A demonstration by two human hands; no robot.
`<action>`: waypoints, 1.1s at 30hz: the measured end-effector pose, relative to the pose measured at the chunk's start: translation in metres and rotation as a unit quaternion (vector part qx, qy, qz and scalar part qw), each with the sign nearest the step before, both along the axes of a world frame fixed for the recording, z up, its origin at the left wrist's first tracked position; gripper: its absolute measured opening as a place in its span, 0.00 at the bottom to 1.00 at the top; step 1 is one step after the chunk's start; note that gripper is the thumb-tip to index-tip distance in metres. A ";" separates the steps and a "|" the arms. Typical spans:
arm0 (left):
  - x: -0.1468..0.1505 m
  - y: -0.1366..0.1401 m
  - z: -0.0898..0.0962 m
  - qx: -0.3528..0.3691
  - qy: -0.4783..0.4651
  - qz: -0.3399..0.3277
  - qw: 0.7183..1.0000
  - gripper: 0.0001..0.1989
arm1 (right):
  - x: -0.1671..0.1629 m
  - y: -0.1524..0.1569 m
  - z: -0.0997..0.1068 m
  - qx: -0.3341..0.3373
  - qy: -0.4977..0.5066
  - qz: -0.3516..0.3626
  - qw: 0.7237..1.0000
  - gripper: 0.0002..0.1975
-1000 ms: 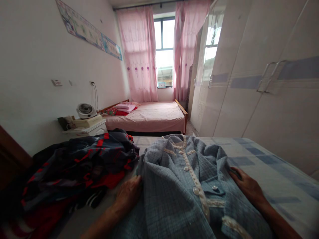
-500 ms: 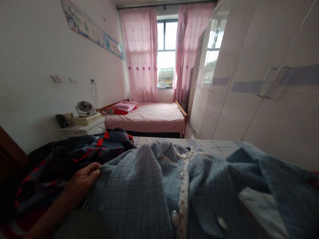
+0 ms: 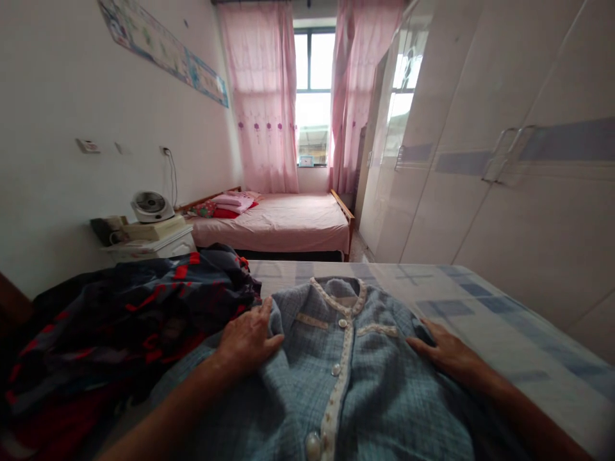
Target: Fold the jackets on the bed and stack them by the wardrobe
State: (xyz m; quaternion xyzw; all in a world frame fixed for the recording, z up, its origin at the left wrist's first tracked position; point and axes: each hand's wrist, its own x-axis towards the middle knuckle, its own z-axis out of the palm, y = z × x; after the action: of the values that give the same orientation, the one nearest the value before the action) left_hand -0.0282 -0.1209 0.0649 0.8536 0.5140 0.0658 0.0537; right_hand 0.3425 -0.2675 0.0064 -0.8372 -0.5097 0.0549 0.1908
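A light blue woven jacket (image 3: 312,358) lies spread face up on the bed nearest me. White trim edges its collar, pockets and front, and pearl-like buttons run down the middle. My left hand (image 3: 247,339) rests on the shoulder and sleeve at the left, thumb and forefinger apart. On the opposite shoulder, my right hand (image 3: 444,352) touches the cloth with thumb and fingers spread. The lower ends of both sleeves are partly hidden by my arms.
Dark clothing with red patches (image 3: 144,307) is heaped at the left. A checked blue and white sheet (image 3: 432,291) covers the near bed. Beyond stand a pink bed (image 3: 288,221), a nightstand (image 3: 166,246) with a fan (image 3: 152,205), and a white wardrobe (image 3: 480,121) along the right.
The jacket has come down flat onto the bed, its collar now laid open. Both hands have moved inward from the stretched-out sleeves to the shoulders. The view has shifted slightly right.
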 end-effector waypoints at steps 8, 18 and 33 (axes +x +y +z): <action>-0.031 0.034 0.066 -0.100 -0.351 -0.041 0.930 0.22 | 0.012 -0.003 0.066 0.124 0.021 -0.001 0.992 0.19; 0.006 0.114 0.085 0.146 -0.306 0.001 0.941 0.23 | 0.036 0.086 0.131 0.246 -0.173 -0.071 0.951 0.22; -0.006 -0.007 -0.029 0.064 0.084 -0.217 0.970 0.40 | -0.030 -0.040 -0.010 0.032 0.184 -0.057 0.981 0.31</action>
State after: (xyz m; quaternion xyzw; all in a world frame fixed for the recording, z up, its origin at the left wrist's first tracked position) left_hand -0.0343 -0.1277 0.0363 0.9490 0.3135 0.0137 -0.0312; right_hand 0.3126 -0.3075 -0.0038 -0.8340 -0.4184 0.1810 0.3109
